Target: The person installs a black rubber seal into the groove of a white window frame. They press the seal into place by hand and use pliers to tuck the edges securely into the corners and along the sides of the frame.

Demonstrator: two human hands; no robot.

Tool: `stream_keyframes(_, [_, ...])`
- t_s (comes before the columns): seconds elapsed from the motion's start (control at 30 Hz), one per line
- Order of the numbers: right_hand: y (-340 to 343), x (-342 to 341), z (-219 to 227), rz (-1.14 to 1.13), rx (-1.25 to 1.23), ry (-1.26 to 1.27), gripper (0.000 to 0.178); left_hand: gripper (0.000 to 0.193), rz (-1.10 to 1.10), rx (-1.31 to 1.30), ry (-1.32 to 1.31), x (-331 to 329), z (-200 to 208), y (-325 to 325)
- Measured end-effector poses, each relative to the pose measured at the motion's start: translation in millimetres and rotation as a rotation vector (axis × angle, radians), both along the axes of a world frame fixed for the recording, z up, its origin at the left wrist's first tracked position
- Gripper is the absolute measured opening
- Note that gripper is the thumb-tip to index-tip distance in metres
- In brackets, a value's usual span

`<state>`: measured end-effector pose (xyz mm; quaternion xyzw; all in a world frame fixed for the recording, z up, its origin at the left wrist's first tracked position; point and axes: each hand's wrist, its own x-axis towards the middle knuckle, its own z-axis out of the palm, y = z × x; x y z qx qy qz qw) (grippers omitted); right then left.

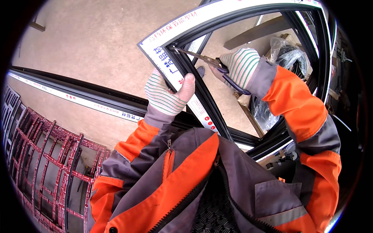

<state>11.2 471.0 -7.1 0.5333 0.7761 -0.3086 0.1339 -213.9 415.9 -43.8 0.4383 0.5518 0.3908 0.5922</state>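
A black window frame (207, 95) with white printed protective film stands tilted in front of me. My left hand (168, 93), in a striped knit glove, grips its left side, with the thumb over the film and the other fingers partly hidden behind the edge. My right hand (241, 68), gloved the same way, is closed around the dark-blue handles of a pair of scissors (208, 59). Their long metal blades point left, with the tips at the inside of the frame's upper left corner. Exactly what the tips touch is too small to tell.
A long black profile with white film (83, 101) runs out to the left. Red-wrapped metal grilles (58, 155) stand at lower left. Beyond the frame opening lie clear plastic-wrapped black coils (289, 58) and a wooden beam (254, 33) on the pale floor.
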Motion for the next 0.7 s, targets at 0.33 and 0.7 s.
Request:
stream_keyframes(0.33, [-25.6, -10.6, -51.6, -0.24, -0.099, 0.28, 0.027, 0.044, -0.047, -0.002, 0.062, -4.0, 1.5, 0.5])
stream_keyframes(0.7, [-11.8, -7.2, -34.7, -0.212, -0.013, 0.04, 0.021, 0.041, -0.061, -0.016, 0.086, -4.8, 0.9, 1.8])
